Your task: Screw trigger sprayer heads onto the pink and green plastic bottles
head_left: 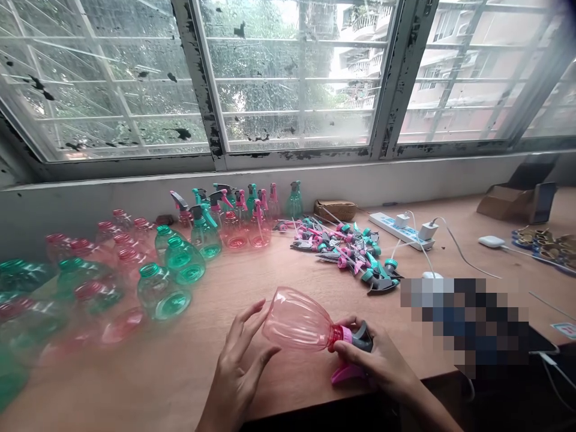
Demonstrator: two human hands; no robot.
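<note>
A clear red-pink spray bottle [297, 321] lies on its side in the air above the front of the table, base to the left. My right hand [373, 357] grips it at the neck, fingers around the pink collar and the dark grey spray head [362, 338]. Below that hand the pink trigger [347, 374] sticks out. At the bottle's base is my left hand [243, 351], thumb and fingers apart; whether a fingertip touches the plastic I cannot tell. Beyond lies a pile of loose spray heads [346, 246] in pink, teal and grey.
Open bottles without heads, green [164, 291] and red [130, 258], crowd the left. Bottles with spray heads [206, 234] stand near the wall. A power strip [400, 230] with chargers and cables lies back right, near a cardboard box [506, 201]. A blurred-out patch covers the right front.
</note>
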